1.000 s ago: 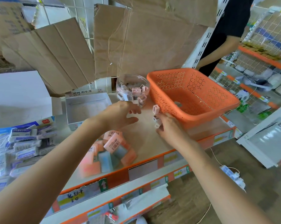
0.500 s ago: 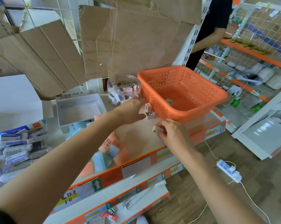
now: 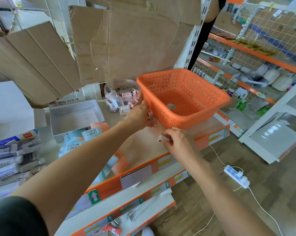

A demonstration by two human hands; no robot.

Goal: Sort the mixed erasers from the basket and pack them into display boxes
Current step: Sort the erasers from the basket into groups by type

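Note:
An orange perforated basket point(image 3: 186, 92) stands on the shelf top, nearly empty, with one small item on its floor. My left hand point(image 3: 137, 115) reaches to the basket's near-left corner and holds small pink erasers point(image 3: 151, 116) against it. My right hand point(image 3: 176, 142) sits lower, at the shelf's front edge, pinching a small white-pink eraser point(image 3: 162, 138). A clear round tub point(image 3: 121, 95) of small pink erasers stands just left of the basket. An open white display box point(image 3: 75, 116) lies further left, with nothing seen inside.
Pink and blue block erasers point(image 3: 86, 135) lie loose on the shelf under my left arm. Wrapped blue-white erasers point(image 3: 11, 157) pile at the far left. Cardboard sheets lean behind. A person in black stands behind the basket. A power strip point(image 3: 236, 178) lies on the floor.
My left hand moved right from near the tub to the basket's corner. My right hand dropped from there toward the shelf's front edge, now pinching one eraser. The view shifted slightly.

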